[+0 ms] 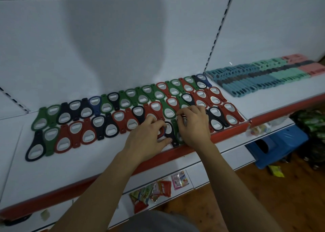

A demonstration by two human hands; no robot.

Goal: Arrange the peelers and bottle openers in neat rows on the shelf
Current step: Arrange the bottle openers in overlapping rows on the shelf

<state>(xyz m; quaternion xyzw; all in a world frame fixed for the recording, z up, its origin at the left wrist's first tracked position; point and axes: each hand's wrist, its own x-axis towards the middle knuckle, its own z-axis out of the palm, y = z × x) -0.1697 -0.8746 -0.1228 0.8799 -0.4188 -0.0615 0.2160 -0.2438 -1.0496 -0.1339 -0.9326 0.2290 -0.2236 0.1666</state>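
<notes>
Several bottle openers point(112, 115) in red, green, black and blue lie in interlocked rows on the white shelf point(88, 161). Rows of teal, grey and pink peelers point(267, 77) fill the shelf section to the right. My left hand point(147, 136) rests over the front row with curled fingers around a red opener point(161, 135), the thumb lying on the shelf beside it. My right hand point(193, 124) is just to its right, fingertips pinching an opener near a green one point(168, 112). A black opener point(169, 131) lies between the two hands.
The shelf has a red front edge point(175, 154). Below it a lower shelf holds small snack packets point(154, 191). A blue plastic stool point(281, 143) and green packaged goods point(313, 124) stand on the wooden floor at right. A slotted upright point(219, 31) divides the back panel.
</notes>
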